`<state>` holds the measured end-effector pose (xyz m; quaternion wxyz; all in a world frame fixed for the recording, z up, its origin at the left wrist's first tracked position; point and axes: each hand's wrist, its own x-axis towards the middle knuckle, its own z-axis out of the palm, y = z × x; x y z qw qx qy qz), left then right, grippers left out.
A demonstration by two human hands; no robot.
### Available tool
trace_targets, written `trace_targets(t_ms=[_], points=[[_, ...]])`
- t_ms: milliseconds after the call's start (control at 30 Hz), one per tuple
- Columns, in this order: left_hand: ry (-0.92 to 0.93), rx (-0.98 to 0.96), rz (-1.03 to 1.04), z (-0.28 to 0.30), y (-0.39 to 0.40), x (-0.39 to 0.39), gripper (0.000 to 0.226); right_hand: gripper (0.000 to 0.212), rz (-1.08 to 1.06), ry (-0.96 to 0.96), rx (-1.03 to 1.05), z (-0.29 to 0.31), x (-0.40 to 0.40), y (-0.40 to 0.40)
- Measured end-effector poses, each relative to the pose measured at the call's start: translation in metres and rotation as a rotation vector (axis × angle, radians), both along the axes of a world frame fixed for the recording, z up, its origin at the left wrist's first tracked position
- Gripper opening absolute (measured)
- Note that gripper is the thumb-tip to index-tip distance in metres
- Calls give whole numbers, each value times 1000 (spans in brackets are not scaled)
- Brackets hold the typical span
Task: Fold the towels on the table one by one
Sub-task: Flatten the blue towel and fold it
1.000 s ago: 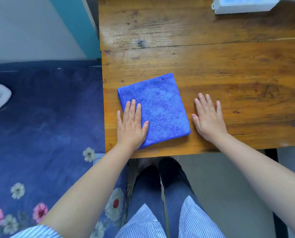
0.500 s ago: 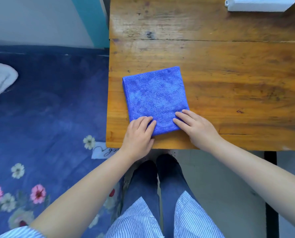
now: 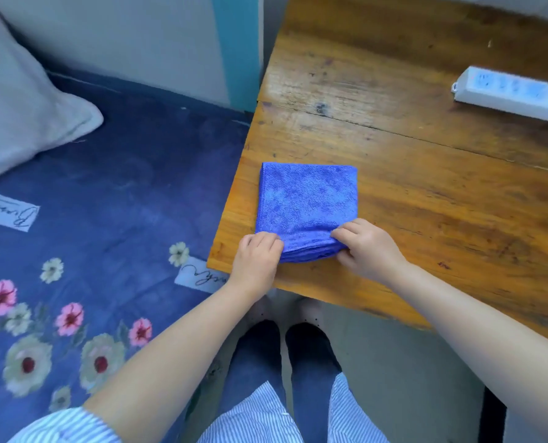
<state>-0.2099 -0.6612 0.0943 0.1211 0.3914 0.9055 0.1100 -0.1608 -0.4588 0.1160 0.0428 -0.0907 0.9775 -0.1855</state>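
Observation:
A blue towel (image 3: 306, 199), folded into a thick square, lies near the left front corner of the wooden table (image 3: 442, 193). My left hand (image 3: 258, 255) pinches the towel's near left corner with curled fingers. My right hand (image 3: 367, 247) grips the near right corner, fingers on top and thumb at the layered edge. The near edge is lifted slightly and shows several stacked layers.
A white power strip (image 3: 510, 92) lies at the table's far right. Left of the table is a bed with a dark blue flowered sheet (image 3: 106, 203) and a grey pillow (image 3: 20, 100). My legs and shoes (image 3: 285, 340) stand below the table's front edge.
Both hands went from lying flat, the left on the towel and the right beside it, to its near edge and now pinch its two near corners. The view has swung left.

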Motion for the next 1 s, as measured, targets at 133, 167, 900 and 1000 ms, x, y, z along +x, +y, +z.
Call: trace_targets(t_ms=[133, 167, 900, 1000], points=[[15, -5, 182, 23, -6, 1, 39, 12, 41, -95, -34, 20, -14, 3], [14, -4, 246, 31, -9, 1, 35, 12, 46, -89, -49, 28, -21, 1], [339, 330, 1607, 276, -317, 186, 23, 45, 745, 95, -500, 217, -2, -377], [488, 373, 1726, 299, -370, 265, 23, 36, 777, 114, -562, 246, 63, -451]])
